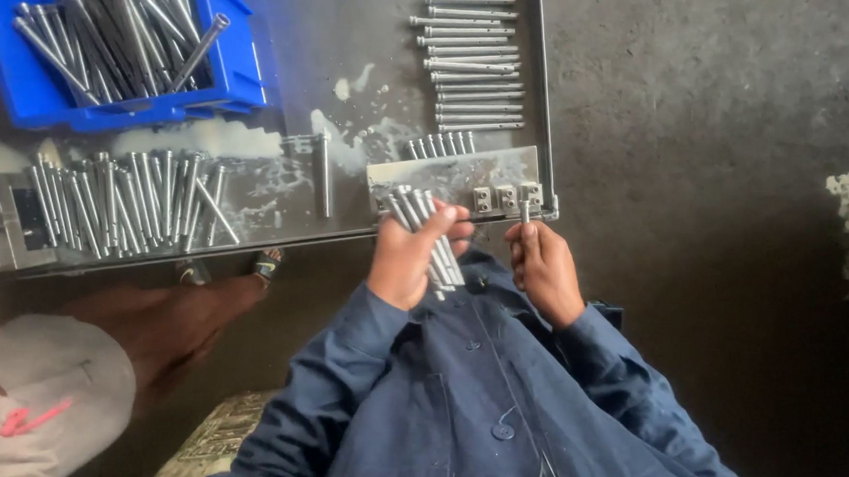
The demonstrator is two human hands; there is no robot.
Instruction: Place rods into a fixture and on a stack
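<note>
Several steel pins are being gripped as a bundle in the left hand, fingers wrapped tight, kept ready just below the desk edge. One pin is being pinched upright by the right hand beside the small fixture blocks, while finished pins are being lined in a neat row above.

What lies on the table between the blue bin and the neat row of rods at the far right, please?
In the head view, only bare, stained metal table lies between the blue bin and the neat row of rods.
</note>
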